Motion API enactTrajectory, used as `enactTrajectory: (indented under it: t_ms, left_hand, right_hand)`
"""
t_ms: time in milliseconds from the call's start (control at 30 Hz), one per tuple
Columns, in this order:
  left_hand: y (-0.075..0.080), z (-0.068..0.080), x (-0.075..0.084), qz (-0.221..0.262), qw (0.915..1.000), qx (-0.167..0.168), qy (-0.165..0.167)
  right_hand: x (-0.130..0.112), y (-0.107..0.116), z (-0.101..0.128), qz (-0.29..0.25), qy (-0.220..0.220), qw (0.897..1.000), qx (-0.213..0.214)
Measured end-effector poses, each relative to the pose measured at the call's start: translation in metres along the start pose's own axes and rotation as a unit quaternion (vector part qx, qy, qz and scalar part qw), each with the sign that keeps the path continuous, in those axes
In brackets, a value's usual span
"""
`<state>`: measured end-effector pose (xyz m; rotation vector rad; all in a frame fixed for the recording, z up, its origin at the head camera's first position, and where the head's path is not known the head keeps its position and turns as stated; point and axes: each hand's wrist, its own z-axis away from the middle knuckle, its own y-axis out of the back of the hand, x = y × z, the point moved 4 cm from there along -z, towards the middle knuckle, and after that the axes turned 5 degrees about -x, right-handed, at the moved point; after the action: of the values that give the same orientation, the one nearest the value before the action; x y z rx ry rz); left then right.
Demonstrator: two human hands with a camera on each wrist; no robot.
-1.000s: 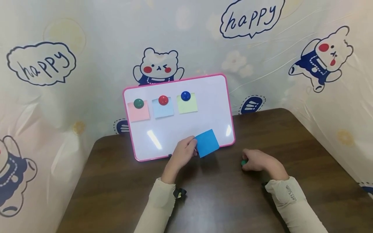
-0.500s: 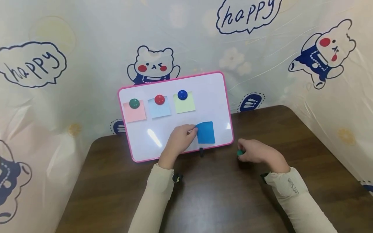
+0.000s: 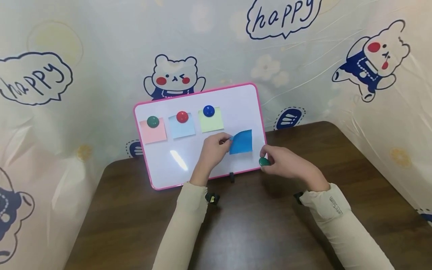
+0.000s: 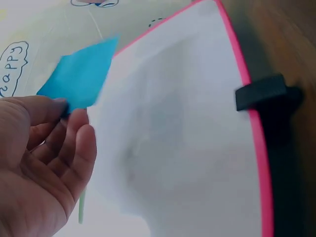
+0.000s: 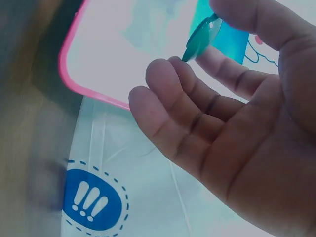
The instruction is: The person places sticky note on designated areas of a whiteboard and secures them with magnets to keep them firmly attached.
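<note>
My left hand (image 3: 216, 152) pinches a blue sticky note (image 3: 242, 142) by its left edge, in front of the lower right of a pink-framed whiteboard (image 3: 202, 159). In the left wrist view the note (image 4: 81, 74) stands off the board, held between thumb and fingers. My right hand (image 3: 287, 161) is by the board's lower right corner and holds a round green magnet (image 3: 264, 161). Thumb and fingers pinch that magnet (image 5: 202, 38) in the right wrist view. Along the board's upper part, a pink note (image 3: 153, 135), a light blue note (image 3: 182, 128) and a light green note (image 3: 212, 122) hang side by side.
Green (image 3: 153, 122), red (image 3: 182, 117) and blue (image 3: 209, 111) magnets pin the three notes. A black clip (image 3: 231, 177) grips the board's bottom edge. The board leans at the back of a dark wooden table (image 3: 249, 228), before a printed curtain (image 3: 111, 75).
My left hand has lifted the blue note up from the board's lower edge over its lower right. The right hand has moved left and up to the board with the green magnet.
</note>
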<state>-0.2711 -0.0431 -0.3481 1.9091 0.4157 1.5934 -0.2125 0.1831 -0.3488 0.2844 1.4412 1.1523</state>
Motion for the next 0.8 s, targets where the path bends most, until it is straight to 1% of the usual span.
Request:
enactTrajectory:
  t_ms: [133, 200, 300, 400, 467, 533, 633, 800]
  left_hand:
    - [0.000, -0.006, 0.001, 0.033, 0.9993, 0.012, -0.013]
    - [0.000, -0.010, 0.003, 0.056, 0.9980, 0.023, -0.018]
    - [0.002, -0.016, 0.006, 0.090, 0.9947, 0.047, -0.015]
    - [0.005, -0.023, 0.009, 0.110, 0.9905, 0.081, -0.014]
    - [0.006, -0.027, 0.011, 0.115, 0.9878, 0.104, -0.013]
    - [0.006, -0.032, 0.013, 0.118, 0.9856, 0.120, -0.009]
    - [0.004, -0.038, 0.015, 0.126, 0.9830, 0.133, -0.001]
    - [0.001, -0.045, 0.015, 0.155, 0.9782, 0.137, 0.015]
  right_hand:
    - [-0.003, 0.004, -0.003, 0.003, 0.001, 1.000, 0.013]
    - [-0.006, 0.008, -0.005, -0.003, 0.002, 0.999, 0.033]
    - [-0.013, 0.018, -0.008, -0.024, 0.008, 0.996, 0.088]
    - [-0.022, 0.029, -0.014, -0.048, 0.021, 0.987, 0.151]
    - [-0.029, 0.035, -0.020, -0.055, 0.030, 0.982, 0.180]
    - [-0.035, 0.041, -0.027, -0.057, 0.036, 0.977, 0.200]
    - [-0.041, 0.048, -0.038, -0.057, 0.045, 0.974, 0.213]
    - [-0.044, 0.055, -0.056, -0.057, 0.047, 0.974, 0.214]
